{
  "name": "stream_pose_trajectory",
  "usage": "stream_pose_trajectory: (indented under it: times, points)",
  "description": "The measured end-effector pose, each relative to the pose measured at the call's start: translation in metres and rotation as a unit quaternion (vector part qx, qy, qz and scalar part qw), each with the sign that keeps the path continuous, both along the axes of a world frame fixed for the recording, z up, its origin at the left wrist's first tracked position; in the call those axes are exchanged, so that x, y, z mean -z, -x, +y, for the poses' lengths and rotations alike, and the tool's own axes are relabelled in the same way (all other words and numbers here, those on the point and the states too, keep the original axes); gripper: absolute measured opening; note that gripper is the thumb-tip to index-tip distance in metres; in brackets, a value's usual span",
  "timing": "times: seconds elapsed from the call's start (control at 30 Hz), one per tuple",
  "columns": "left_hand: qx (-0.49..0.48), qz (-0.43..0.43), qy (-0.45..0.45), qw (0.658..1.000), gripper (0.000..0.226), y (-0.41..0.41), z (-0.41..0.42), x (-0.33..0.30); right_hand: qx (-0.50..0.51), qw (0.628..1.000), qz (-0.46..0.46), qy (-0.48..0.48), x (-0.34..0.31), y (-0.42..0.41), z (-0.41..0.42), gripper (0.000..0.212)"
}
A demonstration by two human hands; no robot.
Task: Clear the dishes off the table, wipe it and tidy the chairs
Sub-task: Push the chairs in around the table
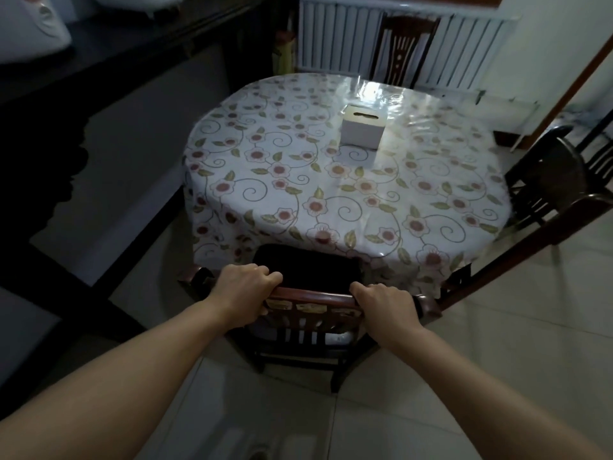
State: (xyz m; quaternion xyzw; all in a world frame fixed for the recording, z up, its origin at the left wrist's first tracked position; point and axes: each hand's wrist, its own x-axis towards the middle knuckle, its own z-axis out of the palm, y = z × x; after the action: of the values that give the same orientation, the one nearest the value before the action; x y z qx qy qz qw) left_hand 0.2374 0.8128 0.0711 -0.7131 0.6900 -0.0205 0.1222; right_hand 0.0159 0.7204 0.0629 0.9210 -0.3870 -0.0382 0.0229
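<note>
Fingers of left hand [245,287] and right hand [386,305] curl over the chair [315,295] top rail at lower centre, arms outstretched.

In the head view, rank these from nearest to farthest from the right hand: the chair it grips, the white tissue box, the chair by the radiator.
1. Near chair, held by the right hand at its top rail.
2. Tissue box, mid-table.
3. Far chair, beyond the table, against the radiator.
</note>
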Motion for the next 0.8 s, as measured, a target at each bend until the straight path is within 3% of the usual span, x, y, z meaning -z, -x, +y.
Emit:
stream_pose_trajectory:
  times: [0.13,0.2,0.3,0.43,0.8]
  points:
    - [0.005,0.007,0.003,1.000,0.046,-0.006,0.003,0.003,0.001,0.999,-0.035,0.040,0.011,0.000,0.004,0.022]
    - [0.003,0.011,0.008,1.000,0.046,-0.015,0.004,0.006,0.004,0.998,-0.018,0.054,0.011,-0.009,0.011,0.038]
    - [0.016,0.029,0.023,0.999,0.044,-0.033,0.004,0.011,0.022,0.997,-0.065,0.038,0.021,-0.023,0.018,0.053]
    - [0.069,0.034,0.060,0.995,0.047,-0.062,-0.005,0.017,0.038,0.997,-0.070,0.012,0.025,-0.047,0.020,0.053]
    - [0.109,0.060,0.085,0.988,0.054,-0.097,-0.033,0.027,0.056,0.989,-0.079,0.110,0.031,-0.072,-0.006,0.046]
